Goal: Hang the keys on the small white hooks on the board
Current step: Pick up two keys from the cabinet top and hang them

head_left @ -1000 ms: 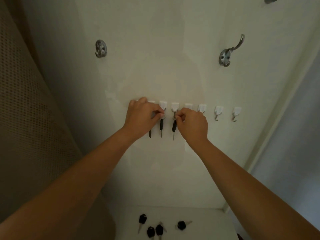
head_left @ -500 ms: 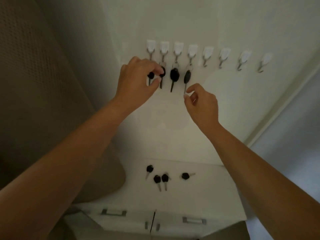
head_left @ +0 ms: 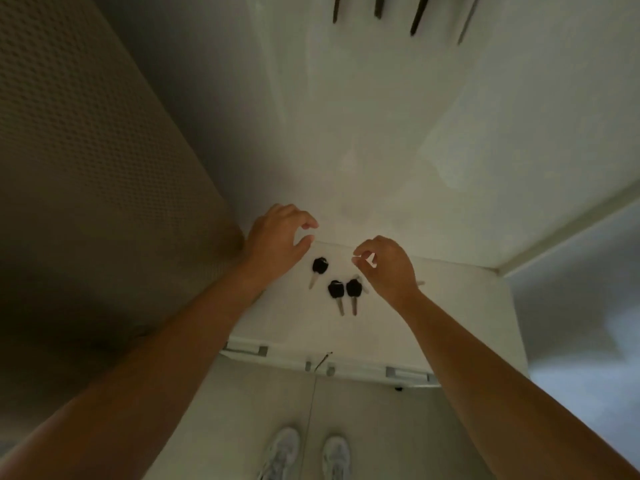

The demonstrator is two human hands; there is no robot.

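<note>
Three black-headed keys lie on the white cabinet top [head_left: 460, 306]: one at the left [head_left: 318, 268] and a pair side by side [head_left: 336, 292] [head_left: 354, 291]. A fourth key's tip [head_left: 420, 283] peeks out behind my right wrist. My left hand [head_left: 277, 242] hovers just left of and above the left key, fingers curled apart, holding nothing. My right hand [head_left: 388, 265] hovers right of the pair, fingers bent and apart, holding nothing. Blades of the hung keys [head_left: 415, 15] show as blurred dark streaks at the top edge of the white board [head_left: 363, 116]; the hooks are out of view.
A brown textured panel [head_left: 86, 150] stands close on the left. The cabinet has two doors with metal handles [head_left: 246, 349] [head_left: 408, 374] below its front edge. My white shoes [head_left: 308, 455] are on the floor. A pale wall [head_left: 571, 323] lies to the right.
Both hands left the hung keys on the hooks and dropped down to the cabinet top. The view tilted down, so the hooks slid out of the frame.
</note>
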